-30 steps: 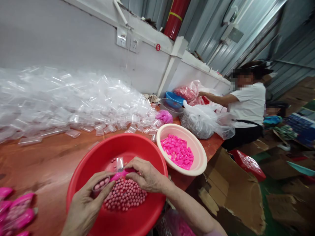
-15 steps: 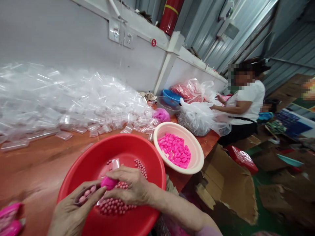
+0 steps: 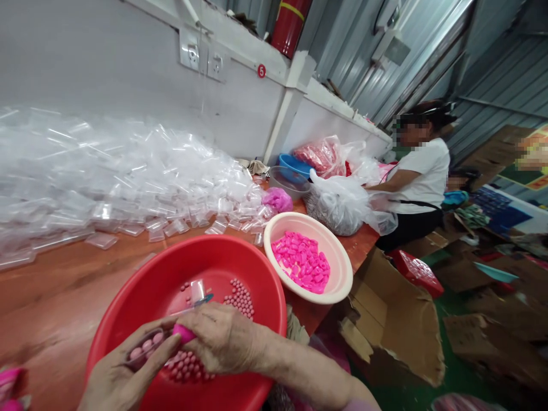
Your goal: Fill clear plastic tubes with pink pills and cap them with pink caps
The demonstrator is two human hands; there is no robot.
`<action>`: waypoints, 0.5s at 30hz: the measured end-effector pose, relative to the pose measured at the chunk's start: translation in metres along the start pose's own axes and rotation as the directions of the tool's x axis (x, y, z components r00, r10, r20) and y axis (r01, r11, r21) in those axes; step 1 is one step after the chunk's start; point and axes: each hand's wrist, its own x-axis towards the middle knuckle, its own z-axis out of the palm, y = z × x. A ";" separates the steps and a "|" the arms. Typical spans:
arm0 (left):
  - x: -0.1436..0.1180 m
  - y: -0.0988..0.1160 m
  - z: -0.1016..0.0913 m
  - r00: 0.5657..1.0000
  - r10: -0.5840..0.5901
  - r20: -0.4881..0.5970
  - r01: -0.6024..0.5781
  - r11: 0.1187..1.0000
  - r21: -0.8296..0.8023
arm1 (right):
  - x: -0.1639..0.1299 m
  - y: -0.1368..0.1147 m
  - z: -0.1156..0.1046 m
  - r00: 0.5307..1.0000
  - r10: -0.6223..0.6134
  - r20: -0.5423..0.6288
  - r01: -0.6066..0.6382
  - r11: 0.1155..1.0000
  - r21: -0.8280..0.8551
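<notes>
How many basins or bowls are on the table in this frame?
4. The red basin under the hands, the cream basin of pink caps right of it, then a clear bowl and a blue bowl farther back. More may be hidden behind the bags.

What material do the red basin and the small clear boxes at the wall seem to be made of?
The red basin looks like smooth moulded plastic: glossy highlights on its rim and wall. The small clear boxes appear to be thin transparent plastic: see-through, with bright glints on the edges.
</notes>
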 end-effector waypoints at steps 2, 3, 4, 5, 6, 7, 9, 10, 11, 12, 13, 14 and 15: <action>0.000 -0.001 0.000 1.000 0.018 -0.012 -0.017 1.000 0.017 | 0.000 -0.001 -0.002 0.999 0.008 0.033 -0.007 1.000 -0.016; 0.000 -0.001 0.001 0.999 0.022 -0.023 -0.022 1.000 0.015 | 0.000 -0.002 -0.002 0.999 0.013 0.047 -0.011 1.000 -0.028; 0.000 -0.001 0.000 0.999 0.021 -0.032 -0.021 1.000 0.009 | 0.000 -0.003 -0.002 0.998 0.015 0.056 -0.012 0.999 -0.042; -0.001 -0.001 0.000 0.999 0.017 -0.044 -0.017 1.000 -0.002 | 0.001 -0.003 -0.002 0.998 0.013 0.056 -0.010 0.998 -0.058; -0.001 0.000 0.000 0.998 0.013 -0.055 -0.014 1.000 -0.018 | 0.001 -0.003 -0.002 0.999 0.001 0.047 0.002 0.997 -0.074; -0.002 0.000 0.001 0.998 0.011 -0.068 -0.013 0.999 -0.034 | 0.002 -0.004 -0.002 0.999 -0.015 0.035 0.018 0.996 -0.090; -0.003 0.002 0.001 0.996 0.016 -0.089 -0.022 0.998 -0.067 | 0.003 -0.003 -0.003 0.999 -0.034 0.006 0.034 0.993 -0.110; -0.003 0.003 0.002 0.995 0.022 -0.093 -0.029 0.996 -0.081 | 0.003 -0.003 -0.004 1.000 -0.027 -0.009 0.026 0.994 -0.110; -0.003 0.004 0.002 0.995 0.026 -0.092 -0.034 0.995 -0.090 | 0.004 -0.002 -0.004 1.000 -0.012 -0.020 0.010 0.995 -0.103; -0.002 0.005 0.003 0.996 0.029 -0.083 -0.037 0.995 -0.095 | 0.003 -0.001 -0.004 1.000 0.008 -0.026 -0.011 0.996 -0.090; -0.002 0.005 0.003 0.997 0.034 -0.074 -0.041 0.995 -0.096 | 0.003 0.000 -0.003 0.999 0.027 -0.026 -0.029 0.997 -0.075; -0.001 0.005 0.003 0.997 0.042 -0.066 -0.048 0.994 -0.095 | 0.002 0.001 -0.002 0.999 0.037 -0.019 -0.038 0.997 -0.060; 0.000 0.004 0.003 0.997 0.054 -0.056 -0.059 0.994 -0.093 | 0.001 0.002 0.000 0.999 0.039 -0.007 -0.040 0.998 -0.050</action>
